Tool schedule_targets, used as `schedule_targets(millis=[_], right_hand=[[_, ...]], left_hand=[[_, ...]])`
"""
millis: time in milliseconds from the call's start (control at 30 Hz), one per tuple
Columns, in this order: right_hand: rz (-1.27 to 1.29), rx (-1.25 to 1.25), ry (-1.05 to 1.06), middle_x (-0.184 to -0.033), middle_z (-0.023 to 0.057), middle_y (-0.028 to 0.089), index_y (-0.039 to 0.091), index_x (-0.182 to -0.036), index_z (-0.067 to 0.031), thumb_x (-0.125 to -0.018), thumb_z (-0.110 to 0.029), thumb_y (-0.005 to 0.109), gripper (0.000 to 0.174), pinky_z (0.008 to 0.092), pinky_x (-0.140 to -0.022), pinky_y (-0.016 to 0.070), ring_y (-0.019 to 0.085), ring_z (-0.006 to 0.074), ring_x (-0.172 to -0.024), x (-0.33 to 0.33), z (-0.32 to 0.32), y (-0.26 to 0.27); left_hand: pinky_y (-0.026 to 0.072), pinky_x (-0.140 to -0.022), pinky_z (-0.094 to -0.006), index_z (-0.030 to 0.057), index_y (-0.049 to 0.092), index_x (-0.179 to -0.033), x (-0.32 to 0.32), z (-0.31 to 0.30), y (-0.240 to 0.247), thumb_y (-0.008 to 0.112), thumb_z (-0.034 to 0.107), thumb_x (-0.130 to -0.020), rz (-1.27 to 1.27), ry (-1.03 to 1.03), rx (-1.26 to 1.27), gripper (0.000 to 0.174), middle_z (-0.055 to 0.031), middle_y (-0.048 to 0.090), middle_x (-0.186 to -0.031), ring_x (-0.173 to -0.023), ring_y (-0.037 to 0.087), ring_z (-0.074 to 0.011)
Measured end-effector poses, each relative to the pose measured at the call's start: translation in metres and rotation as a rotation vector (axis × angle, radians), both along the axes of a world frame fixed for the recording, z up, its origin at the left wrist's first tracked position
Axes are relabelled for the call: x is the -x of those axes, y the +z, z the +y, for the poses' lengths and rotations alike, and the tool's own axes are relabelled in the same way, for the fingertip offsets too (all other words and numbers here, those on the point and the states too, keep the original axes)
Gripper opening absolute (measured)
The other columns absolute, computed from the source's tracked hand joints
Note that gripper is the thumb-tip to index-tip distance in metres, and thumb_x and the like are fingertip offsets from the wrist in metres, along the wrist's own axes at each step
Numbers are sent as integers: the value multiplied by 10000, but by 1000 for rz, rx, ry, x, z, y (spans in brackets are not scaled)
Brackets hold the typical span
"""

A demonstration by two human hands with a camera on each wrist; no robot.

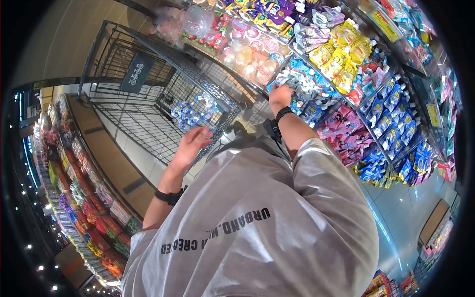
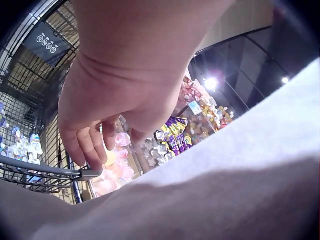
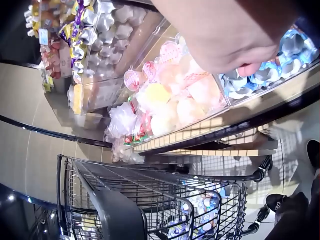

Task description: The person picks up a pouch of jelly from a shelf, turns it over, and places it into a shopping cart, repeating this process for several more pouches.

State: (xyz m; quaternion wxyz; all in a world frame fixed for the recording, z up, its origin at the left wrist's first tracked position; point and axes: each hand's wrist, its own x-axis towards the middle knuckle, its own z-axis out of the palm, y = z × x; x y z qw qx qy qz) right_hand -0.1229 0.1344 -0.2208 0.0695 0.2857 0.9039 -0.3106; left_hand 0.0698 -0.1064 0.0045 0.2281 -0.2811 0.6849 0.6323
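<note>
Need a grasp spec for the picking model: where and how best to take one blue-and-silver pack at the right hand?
I'd pinch the blue-and-silver pack by its silver end, coming from above: that end faces up and is exposed, while neighbouring packs crowd its sides. The right hand is there; its exact grip is hidden.

Right grip (image 1: 280, 95): most fingertips hidden, hold on blue pouches (image 3: 270, 73) unclear. Cart (image 3: 120, 215) cut off below, right wrist view.

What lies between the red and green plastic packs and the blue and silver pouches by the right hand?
Rounded pink and peach packs, in the head view, separate the red and green packs from the pouches.
</note>
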Motion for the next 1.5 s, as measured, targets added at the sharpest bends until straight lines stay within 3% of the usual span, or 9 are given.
schedule_targets(millis=[267,467,600,667,900,1067,1200,1400,1500], right_hand=[[-127,38,120,-970,240,703,669,-958,14,-866,-403,638,428,456,-874,532,679,392,-960,24,11,-2],[-164,-11,296,-1226,263,618,665,-1103,33,-882,-510,577,593,457,-995,457,581,398,-1176,43,33,-57],[-165,-150,201,-1349,362,457,392,-1310,112,-883,-483,554,750,501,-974,468,585,434,-1142,44,31,-78],[-17,0,91,-1217,282,503,427,-1214,34,-864,-322,605,530,544,-885,483,541,430,-1140,21,12,25],[37,-330,623,-1297,98,537,673,-1144,-127,-820,-209,610,340,509,-1033,301,473,322,-1216,0,10,14],[297,-315,564,-1227,154,572,667,-1100,-72,-838,-178,621,286,475,-942,417,540,316,-1124,0,-33,47],[182,652,718,-1148,190,561,622,-1117,30,-928,-263,647,349,315,-812,505,618,230,-925,-12,-111,109],[281,51,1065,-1231,286,539,534,-1243,10,-978,-448,489,531,503,-880,492,603,439,-1028,-24,-193,100],[-28,-176,984,-933,247,679,570,-1082,-9,-1008,-400,390,437,549,-742,511,655,450,-843,-29,-211,93]], left_hand=[[498,-936,-342,-59,491,-1318,-6,-6,5,532,351,-1014,26,10,6,512,-142,622,-1168,-1027,628,-215],[500,-921,-334,-49,523,-1284,-11,-14,-1,544,355,-1007,31,83,-13,490,-142,624,-1160,-1022,626,-208],[503,-912,-336,-34,539,-1262,-14,-27,-10,535,304,-1009,56,170,6,422,-127,634,-1145,-1009,628,-205],[504,-909,-336,-27,541,-1264,-15,-41,-17,501,240,-1010,22,255,-6,371,-120,639,-1132,-1010,630,-208],[496,-920,-353,20,545,-1194,-11,-92,-39,485,197,-978,39,449,-41,285,-102,611,-1138,-997,612,-208],[493,-909,-347,31,560,-1181,2,-120,-68,512,237,-968,8,538,-107,300,-86,616,-1121,-998,606,-198],[507,-862,-338,41,575,-1169,19,-143,-114,572,262,-944,-106,581,-177,315,-81,625,-1102,-960,624,-184],[536,-772,-351,59,597,-1120,57,-147,-202,585,242,-934,-271,640,-293,261,-47,642,-1020,-896,640,-183],[542,-745,-358,57,607,-1116,69,-149,-235,591,244,-932,-325,639,-313,263,-52,639,-1014,-867,649,-196]])
